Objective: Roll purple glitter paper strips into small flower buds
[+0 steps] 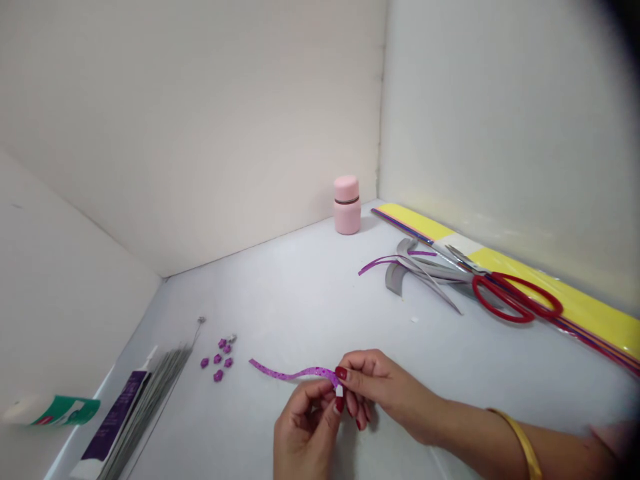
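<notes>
A narrow purple patterned paper strip (290,376) runs leftward in a wave from my fingertips. Its right end is bent over and shows a small white face between the fingers. My left hand (311,420) pinches that end from below. My right hand (373,383), thumb and index pressed together, grips the strip at the same end, just right of the left fingertips. To the left lie several small purple folded stars (218,376), with a small silvery piece (233,339) beside them.
Grey wires (155,400) and a purple-and-white tube (115,417) lie at the left, a green-and-white tube (67,411) beyond. A pink jar (347,207) stands at the back. Red-handled scissors (505,297), grey and purple strips (395,279) and a yellow paper pack (525,265) lie at the right.
</notes>
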`<state>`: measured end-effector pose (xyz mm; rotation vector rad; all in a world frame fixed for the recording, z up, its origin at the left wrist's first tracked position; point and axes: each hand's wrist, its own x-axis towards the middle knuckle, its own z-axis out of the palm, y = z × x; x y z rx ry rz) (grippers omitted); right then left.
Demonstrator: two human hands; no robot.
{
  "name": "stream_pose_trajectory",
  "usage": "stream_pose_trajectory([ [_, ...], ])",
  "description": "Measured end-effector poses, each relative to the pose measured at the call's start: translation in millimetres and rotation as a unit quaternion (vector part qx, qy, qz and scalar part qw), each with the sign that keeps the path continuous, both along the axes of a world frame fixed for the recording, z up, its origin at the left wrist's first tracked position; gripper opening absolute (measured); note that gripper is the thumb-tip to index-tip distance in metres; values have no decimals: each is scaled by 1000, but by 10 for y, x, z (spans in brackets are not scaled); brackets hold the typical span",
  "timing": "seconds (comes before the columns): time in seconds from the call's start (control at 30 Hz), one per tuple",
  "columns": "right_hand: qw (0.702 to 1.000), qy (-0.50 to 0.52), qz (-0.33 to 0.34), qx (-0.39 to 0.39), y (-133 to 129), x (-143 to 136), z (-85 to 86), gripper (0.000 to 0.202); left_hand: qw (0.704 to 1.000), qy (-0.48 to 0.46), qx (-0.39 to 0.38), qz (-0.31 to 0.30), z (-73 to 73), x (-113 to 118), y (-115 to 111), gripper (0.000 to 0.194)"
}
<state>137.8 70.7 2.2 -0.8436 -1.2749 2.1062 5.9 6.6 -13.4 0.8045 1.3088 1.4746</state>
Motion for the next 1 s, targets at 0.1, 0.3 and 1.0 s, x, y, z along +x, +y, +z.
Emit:
stream_pose_trajectory([
  [0.1,1000,-1,5,4,0,-3,-18,38,999,40,26,-6,-5,-7,-9,14],
  [0.3,1000,-21,12,17,-22,-18,-5,40,999,31,24,14,11,13,-12,13],
  [1.0,996,-70,12,53,-70,-22,-12,36,990,-90,-106,17,-19,-21,19,34],
])
